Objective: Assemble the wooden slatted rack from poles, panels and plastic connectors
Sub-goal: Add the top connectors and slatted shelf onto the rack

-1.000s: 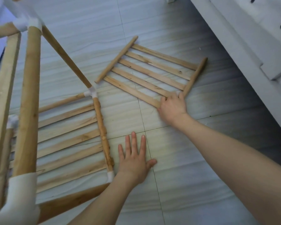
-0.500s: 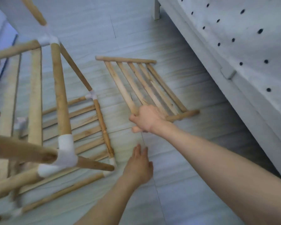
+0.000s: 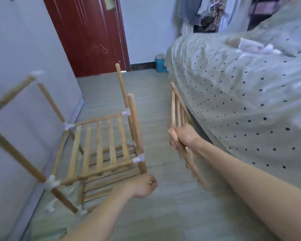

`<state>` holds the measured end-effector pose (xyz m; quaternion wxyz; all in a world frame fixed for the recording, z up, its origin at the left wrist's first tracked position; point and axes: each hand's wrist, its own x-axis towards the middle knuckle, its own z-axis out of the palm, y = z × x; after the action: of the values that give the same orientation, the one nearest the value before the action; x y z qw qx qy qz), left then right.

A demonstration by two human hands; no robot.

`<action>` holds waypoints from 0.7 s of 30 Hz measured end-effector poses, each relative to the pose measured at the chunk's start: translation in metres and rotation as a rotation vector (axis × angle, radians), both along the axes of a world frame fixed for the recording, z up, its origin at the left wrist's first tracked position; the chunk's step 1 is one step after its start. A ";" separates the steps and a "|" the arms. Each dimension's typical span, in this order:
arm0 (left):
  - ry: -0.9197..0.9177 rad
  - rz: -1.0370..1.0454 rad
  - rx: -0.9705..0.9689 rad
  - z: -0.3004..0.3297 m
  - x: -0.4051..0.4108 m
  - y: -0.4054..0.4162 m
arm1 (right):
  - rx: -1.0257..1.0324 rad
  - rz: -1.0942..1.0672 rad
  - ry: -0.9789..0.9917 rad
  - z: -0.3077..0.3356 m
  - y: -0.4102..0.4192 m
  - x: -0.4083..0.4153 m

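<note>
Right hand [image 3: 181, 137] gripping a loose slatted panel [image 3: 178, 112], fingers curled round its slats partway along. Panel held on edge, off the floor, one end rising past the hand toward the bed [image 3: 241, 94], the other end trailing down below the wrist. Bed lies just to the right of that hand, under a dotted cover.

Left hand [image 3: 142, 186] holds nothing; fingers curled loosely in toward the palm. It hangs over the floor [image 3: 163, 214], just beside the near right corner of the half-built rack [image 3: 101, 150]. Touching the corner pole or not: cannot tell.

Rack stands to the left of both hands, against the wall [image 3: 24, 49]. One slatted shelf sits level in the frame, another lower down, near the floor. Wooden poles [image 3: 135, 119] rise from the corners, joined by white plastic connectors [image 3: 138, 158]. Left-side poles blurred.

Beyond the hands, a dark red door [image 3: 90, 32] at the far end of the floor. Clothes hang above the far end of the bed; detail too blurred to read.
</note>
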<state>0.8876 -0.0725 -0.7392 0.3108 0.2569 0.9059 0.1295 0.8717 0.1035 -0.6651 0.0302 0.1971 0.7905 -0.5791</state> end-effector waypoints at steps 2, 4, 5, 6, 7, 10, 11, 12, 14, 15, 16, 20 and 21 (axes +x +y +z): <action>0.062 -0.001 0.020 0.031 0.008 -0.021 | 0.014 0.011 0.058 0.033 -0.010 0.016; 0.120 0.020 0.040 0.057 0.014 -0.043 | 0.021 0.022 0.118 0.064 -0.023 0.030; 0.141 0.039 0.054 0.069 0.017 -0.054 | 0.018 0.025 0.147 0.080 -0.031 0.036; 0.155 0.064 0.077 0.079 0.019 -0.066 | 0.013 0.030 0.173 0.093 -0.039 0.041; 0.168 0.100 0.114 0.087 0.021 -0.078 | 0.021 0.040 0.196 0.106 -0.047 0.045; 0.254 0.266 0.285 0.105 0.027 -0.112 | 0.092 0.094 0.261 0.139 -0.076 0.056; 0.296 0.350 0.365 0.108 0.028 -0.124 | 0.124 0.117 0.281 0.148 -0.086 0.058; 0.338 0.444 0.453 0.110 0.028 -0.135 | 0.168 0.140 0.293 0.156 -0.096 0.060; 0.447 0.628 0.611 0.115 0.027 -0.158 | 0.303 0.172 0.298 0.170 -0.119 0.062; 0.524 0.715 0.651 0.118 0.025 -0.170 | 0.387 0.186 0.301 0.176 -0.130 0.061; 0.618 0.800 0.676 0.121 0.023 -0.181 | 0.467 0.205 0.305 0.181 -0.141 0.058; 0.870 1.064 0.800 0.132 0.009 -0.227 | 0.710 0.280 0.321 0.191 -0.190 0.038; 0.873 1.119 0.808 0.133 0.003 -0.239 | 0.758 0.295 0.334 0.192 -0.201 0.031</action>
<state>0.8901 -0.3110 -0.6064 -0.2975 -0.1140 0.8229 0.4705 0.9026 -0.0980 -0.4731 -0.0900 -0.0170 0.9608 -0.2615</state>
